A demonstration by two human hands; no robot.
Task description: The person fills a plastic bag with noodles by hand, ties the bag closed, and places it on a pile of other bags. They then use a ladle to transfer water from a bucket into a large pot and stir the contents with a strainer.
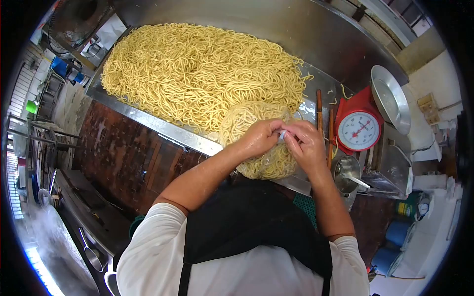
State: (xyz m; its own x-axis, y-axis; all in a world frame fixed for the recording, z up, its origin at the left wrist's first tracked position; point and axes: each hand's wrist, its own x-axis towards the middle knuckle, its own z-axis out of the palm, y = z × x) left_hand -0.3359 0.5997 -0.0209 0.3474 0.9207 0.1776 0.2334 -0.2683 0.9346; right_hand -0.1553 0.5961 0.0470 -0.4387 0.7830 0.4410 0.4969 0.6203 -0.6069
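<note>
A clear plastic bag (269, 166) packed with yellow noodles rests at the front edge of the steel table (195, 142). Above it, my left hand (265, 135) pinches the gathered top of the bag from the left. From the right, my right hand (306, 144) closes its fingers on the same spot. A small whitish bit, perhaps the twisted bag neck or a tie, shows between the fingertips. Behind the bag spreads a large heap of loose yellow noodles (197, 74).
Two wooden sticks (319, 111) lie right of the bag. Beyond them stands a red dial scale (359, 129) with a metal pan (390, 98). A metal pot (346, 172) with a light-handled utensil sits at the front right. Steam rises at the lower left near a ladle (92, 256).
</note>
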